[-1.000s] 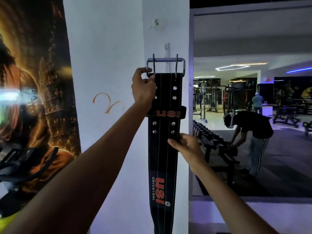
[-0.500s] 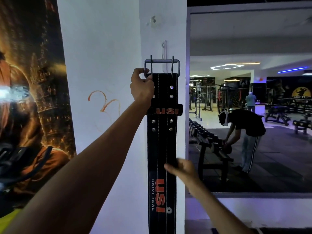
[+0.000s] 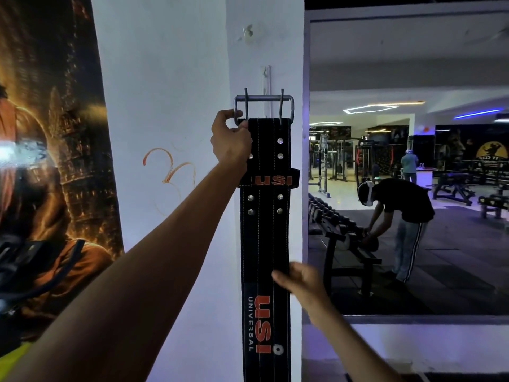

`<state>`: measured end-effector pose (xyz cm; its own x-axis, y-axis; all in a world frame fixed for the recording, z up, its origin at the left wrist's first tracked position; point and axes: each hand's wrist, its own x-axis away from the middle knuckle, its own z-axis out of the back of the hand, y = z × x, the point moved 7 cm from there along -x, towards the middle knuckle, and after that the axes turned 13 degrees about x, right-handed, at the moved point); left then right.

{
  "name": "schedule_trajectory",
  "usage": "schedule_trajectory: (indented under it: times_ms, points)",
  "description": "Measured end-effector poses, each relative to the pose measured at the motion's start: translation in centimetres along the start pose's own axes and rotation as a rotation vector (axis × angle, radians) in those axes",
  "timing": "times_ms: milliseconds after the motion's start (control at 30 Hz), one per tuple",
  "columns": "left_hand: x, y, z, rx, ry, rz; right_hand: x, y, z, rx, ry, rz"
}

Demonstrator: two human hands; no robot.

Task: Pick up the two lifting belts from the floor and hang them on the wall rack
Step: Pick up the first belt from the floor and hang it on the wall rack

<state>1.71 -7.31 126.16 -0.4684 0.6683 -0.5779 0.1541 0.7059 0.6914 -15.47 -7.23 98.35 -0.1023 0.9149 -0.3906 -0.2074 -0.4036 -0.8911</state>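
Note:
A black lifting belt (image 3: 265, 238) with orange USI lettering hangs straight down against the white pillar (image 3: 170, 106). Its steel buckle (image 3: 264, 99) sits at the top, right in front of a small white wall hook (image 3: 266, 78). My left hand (image 3: 230, 140) grips the belt's upper left edge just below the buckle. My right hand (image 3: 298, 279) rests on the belt's right edge lower down, fingers across the strap. Only this one belt is in view.
A large dark poster (image 3: 46, 161) covers the wall to the left. To the right, a big mirror (image 3: 407, 166) reflects the gym: a dumbbell rack (image 3: 344, 230), machines and a person bending over it.
My right hand has slid down the belt from near the rivets to above the lower logo. My left hand stays at the top, and the buckle stays by the hook.

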Motion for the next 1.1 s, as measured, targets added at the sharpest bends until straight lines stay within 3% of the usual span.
schedule_trajectory:
  times_ms: [133, 333, 467, 667, 800, 967, 1100]
  points:
    - [0.0, -0.3, 0.0, 0.013, 0.013, 0.009, 3.1, 6.6, -1.1, 0.09, -0.063, -0.112]
    - [0.1, -0.4, -0.6, -0.011, 0.001, -0.005, 2.4, 6.4, -0.8, 0.131, -0.111, -0.111]
    - [-0.1, 0.2, -0.9, -0.016, -0.004, -0.031, 0.4, 1.1, 1.6, 0.141, -0.032, -0.036]
    - [-0.1, -0.3, -0.5, -0.003, -0.014, -0.019, -5.6, -14.1, 7.4, -0.08, 0.219, 0.255]
    - [0.3, -0.8, -0.5, 0.005, -0.028, -0.028, -8.6, -21.8, 8.1, 0.101, 0.189, 0.347]
    - [0.6, -1.1, -0.6, 0.04, -0.053, -0.015, -11.4, -24.3, 7.8, 0.189, 0.154, 0.295]
    - [0.6, -1.0, -0.8, 0.085, -0.081, -0.007, -12.7, -24.4, 8.3, 0.049, 0.239, 0.299]
